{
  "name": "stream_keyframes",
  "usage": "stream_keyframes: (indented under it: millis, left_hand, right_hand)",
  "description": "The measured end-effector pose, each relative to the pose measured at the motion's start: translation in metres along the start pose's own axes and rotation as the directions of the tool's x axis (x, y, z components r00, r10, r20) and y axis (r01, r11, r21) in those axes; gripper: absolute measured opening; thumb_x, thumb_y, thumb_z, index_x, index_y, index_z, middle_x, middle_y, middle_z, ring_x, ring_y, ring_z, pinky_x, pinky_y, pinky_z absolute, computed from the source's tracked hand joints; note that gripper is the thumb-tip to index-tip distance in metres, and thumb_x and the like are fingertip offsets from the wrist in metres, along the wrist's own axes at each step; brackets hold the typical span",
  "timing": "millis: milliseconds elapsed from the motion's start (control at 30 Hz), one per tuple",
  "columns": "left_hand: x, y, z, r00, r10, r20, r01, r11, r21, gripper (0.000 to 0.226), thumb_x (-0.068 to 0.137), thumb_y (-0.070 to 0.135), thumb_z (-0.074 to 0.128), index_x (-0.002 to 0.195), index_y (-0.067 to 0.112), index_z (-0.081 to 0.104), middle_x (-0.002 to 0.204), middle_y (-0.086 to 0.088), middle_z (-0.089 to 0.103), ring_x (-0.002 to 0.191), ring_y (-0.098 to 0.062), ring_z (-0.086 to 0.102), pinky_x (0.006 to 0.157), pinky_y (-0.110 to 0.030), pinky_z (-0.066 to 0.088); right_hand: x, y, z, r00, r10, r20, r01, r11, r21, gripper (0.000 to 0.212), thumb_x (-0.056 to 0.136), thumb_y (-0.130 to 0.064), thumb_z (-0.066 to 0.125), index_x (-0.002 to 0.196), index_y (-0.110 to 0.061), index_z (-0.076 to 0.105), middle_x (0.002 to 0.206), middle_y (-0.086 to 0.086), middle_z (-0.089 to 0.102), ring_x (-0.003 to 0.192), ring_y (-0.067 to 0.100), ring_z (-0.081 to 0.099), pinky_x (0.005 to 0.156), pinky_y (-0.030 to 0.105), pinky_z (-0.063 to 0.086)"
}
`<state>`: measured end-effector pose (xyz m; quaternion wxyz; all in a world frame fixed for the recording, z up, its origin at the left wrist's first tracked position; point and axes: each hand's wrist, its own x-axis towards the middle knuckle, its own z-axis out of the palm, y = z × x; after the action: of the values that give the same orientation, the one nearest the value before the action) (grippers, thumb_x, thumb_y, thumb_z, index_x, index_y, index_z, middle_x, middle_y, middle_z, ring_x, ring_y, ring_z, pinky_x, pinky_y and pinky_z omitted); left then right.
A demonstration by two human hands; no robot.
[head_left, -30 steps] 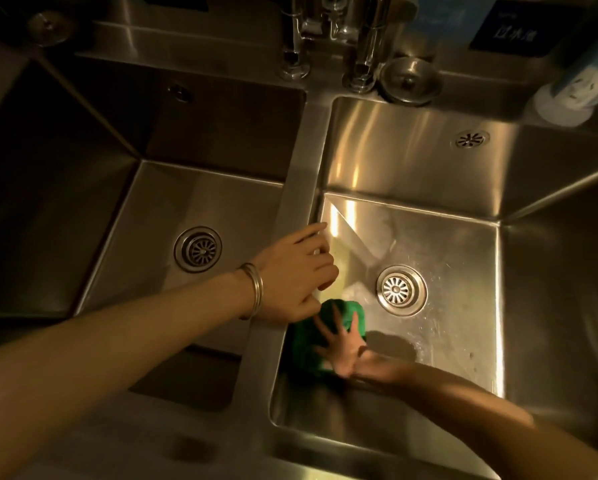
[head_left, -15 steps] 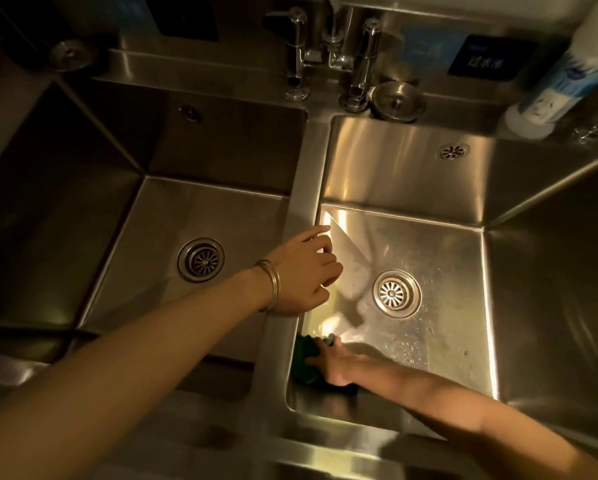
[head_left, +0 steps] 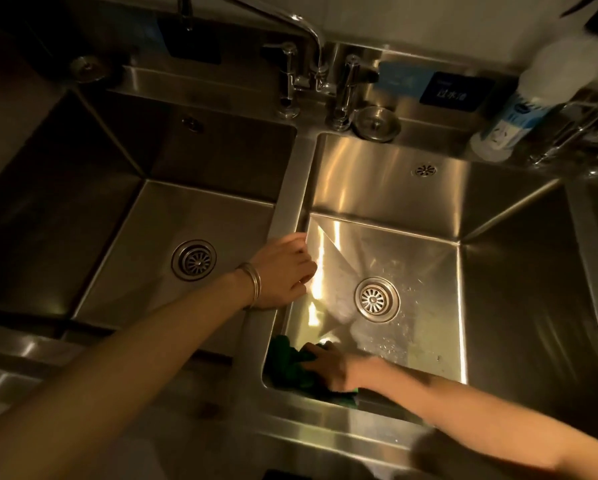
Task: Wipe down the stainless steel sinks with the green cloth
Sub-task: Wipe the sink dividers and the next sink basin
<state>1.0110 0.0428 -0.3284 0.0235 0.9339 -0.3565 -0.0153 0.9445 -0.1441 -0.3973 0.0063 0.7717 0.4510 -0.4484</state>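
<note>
Sinks: two stainless steel basins are seen side by side, the left sink (head_left: 200,216) and the right sink (head_left: 412,188), separated by a narrow steel divider (head_left: 290,188). One round drain is counted in each: the left drain (head_left: 194,260) and the right drain (head_left: 377,300). One green cloth (head_left: 290,368) is located in the near left corner of the right sink, bunched against the floor and the near wall. The right hand (head_left: 332,367) is laid on the cloth; it is motion-blurred, so it cannot be told whether the fingers are flat or curled. The left hand (head_left: 285,271) is rested on the divider, its fingers curled loosely over the edge toward the right sink, nothing being held. Bangles (head_left: 252,285) are worn on the left wrist; their count cannot be told. Water droplets are noted around the right drain. One faucet (head_left: 311,46), one loose strainer plug (head_left: 377,123) and one white bottle (head_left: 519,116) are recorded on the back ledge.
</note>
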Motion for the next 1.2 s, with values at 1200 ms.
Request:
stream_keyframes:
  millis: [1200]
  left_hand:
    - [-0.026,0.165,0.023,0.887,-0.387,0.25,0.447,0.857,-0.258,0.038,0.089,0.041,0.034,0.085,0.018,0.064,0.086,0.0,0.062,0.087,-0.022,0.058,0.076,-0.035,0.052]
  right_hand:
    - [-0.09,0.129,0.058,0.949,-0.01,0.316,-0.135,0.891,0.434,0.045,0.098,-0.034,0.043,0.134,-0.008,0.046,0.141,0.012,0.041,0.127,0.025,0.042,0.108,0.036,0.033]
